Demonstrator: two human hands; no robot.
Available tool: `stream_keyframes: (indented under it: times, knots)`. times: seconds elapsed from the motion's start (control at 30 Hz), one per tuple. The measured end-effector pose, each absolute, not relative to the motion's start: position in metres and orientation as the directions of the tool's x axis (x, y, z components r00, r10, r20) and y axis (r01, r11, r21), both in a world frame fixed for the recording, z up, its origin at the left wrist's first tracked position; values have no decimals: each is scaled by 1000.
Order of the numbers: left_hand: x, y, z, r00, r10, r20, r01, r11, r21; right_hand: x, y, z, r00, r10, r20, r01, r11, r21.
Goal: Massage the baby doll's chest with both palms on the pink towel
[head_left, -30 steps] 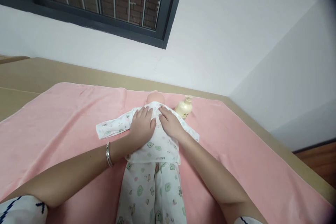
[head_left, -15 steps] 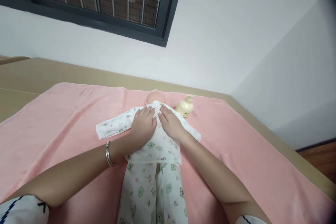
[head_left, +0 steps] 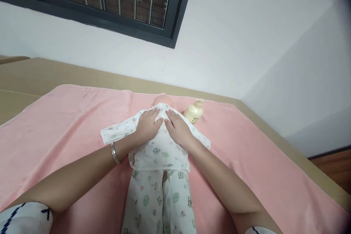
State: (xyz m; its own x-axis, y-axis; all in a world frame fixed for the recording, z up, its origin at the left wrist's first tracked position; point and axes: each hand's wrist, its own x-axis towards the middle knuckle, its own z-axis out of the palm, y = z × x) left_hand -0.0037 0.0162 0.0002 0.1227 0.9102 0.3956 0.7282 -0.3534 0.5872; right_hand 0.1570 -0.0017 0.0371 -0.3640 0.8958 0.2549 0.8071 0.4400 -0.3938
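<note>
A doll [head_left: 162,99] lies stretched out on a pink cloth, its rounded head at the far end. It wears a white printed top [head_left: 161,161] and matching printed trousers [head_left: 157,201], with both sleeves spread sideways. My left hand [head_left: 148,125] rests flat on the left upper part of the top, thumb held out toward the middle. Opposite it, my right hand [head_left: 177,128] lies flat on the right upper part, fingers pointing at the head. The cloth of the top is creased between my hands. The doll's hands and feet do not show.
A cream pump bottle [head_left: 193,112] stands beside the doll's right-side shoulder in view. The pink cloth [head_left: 68,124] covers a tan surface [head_left: 49,75], which meets a white wall. Above is a dark-framed window [head_left: 131,29] with bars.
My left hand has shifted slightly outward and its thumb is spread further from the fingers. My right thumb has also moved a little. The top's left lower edge bulges out more.
</note>
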Motion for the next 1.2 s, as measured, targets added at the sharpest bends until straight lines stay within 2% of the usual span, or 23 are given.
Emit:
stream_keyframes:
  times: [0.23,0.37,0.43,0.57,0.63,0.73,0.83,0.9,1.03,1.2]
  knots:
    - [-3,15,0,132,909,394,735,-357,577,161,11,25,-397,871,289,814,479,-327]
    - [-4,16,-1,143,903,405,722,-375,581,159,8,30,-399,860,318,801,496,-336]
    - [-5,16,-2,149,898,413,713,-387,585,161,6,37,-401,862,311,770,501,-395]
    - [-5,16,-5,117,898,424,698,-378,608,169,-1,56,-350,891,290,630,453,-631]
    - [-5,16,-7,91,895,436,690,-372,621,169,-6,59,-270,895,356,606,445,-659]
    - [-6,15,-11,68,881,469,663,-391,639,160,-13,48,-277,856,436,689,493,-531]
    - [-6,15,-15,49,861,507,636,-418,649,149,-17,34,-377,858,349,790,495,-363]
    - [-7,16,-18,31,851,524,631,-423,650,146,-20,31,-367,869,331,835,465,-294]
    - [-7,16,-20,16,842,540,623,-431,653,146,-22,35,-317,836,449,857,455,-242]
    - [-7,15,-19,29,843,537,608,-441,660,146,-20,29,-420,828,372,812,526,-254]
